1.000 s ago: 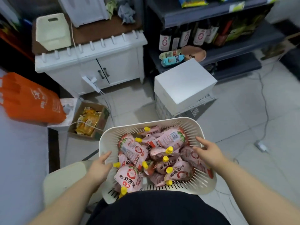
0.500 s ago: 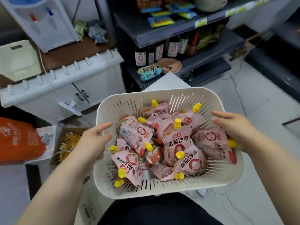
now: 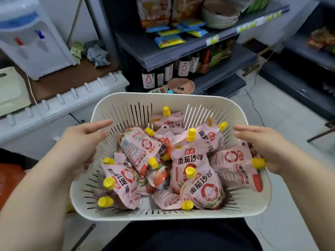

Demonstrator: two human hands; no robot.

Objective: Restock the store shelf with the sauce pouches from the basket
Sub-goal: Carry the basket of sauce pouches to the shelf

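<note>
The sauce pouches (image 3: 188,160) are all in the basket (image 3: 163,98): a loose heap of pink packs with yellow screw caps, lying every which way, some face up with the red ring logo showing, some half buried. None of them is in our fingers.

We've got the cream slotted basket held up in front of us by its two sides. Our left hand (image 3: 79,144) wraps over the left rim, thumb stretched along the top edge pointing away from us, and the nearest pouch sits just beside it without touching. Our right hand (image 3: 264,147) is clamped on the right rim the same way, thumb out along the edge. One pouch leans against that wall, and its yellow cap (image 3: 258,163) pokes out right at the hand. Touching or just in front, we can't tell. The fingertips on both sides are hidden behind the basket wall.

Past the far rim stands the dark grey store shelf (image 3: 141,49). Blue and yellow snack packets (image 3: 170,40) lie on the upper board with a stack of bowls (image 3: 219,15) to their right, and dark sauce bottles (image 3: 169,71) line the level below. Off to the left there's a water dispenser (image 3: 32,42) on a white cabinet (image 3: 54,105), with a couple of crumpled cloths (image 3: 97,53) beside it.
</note>
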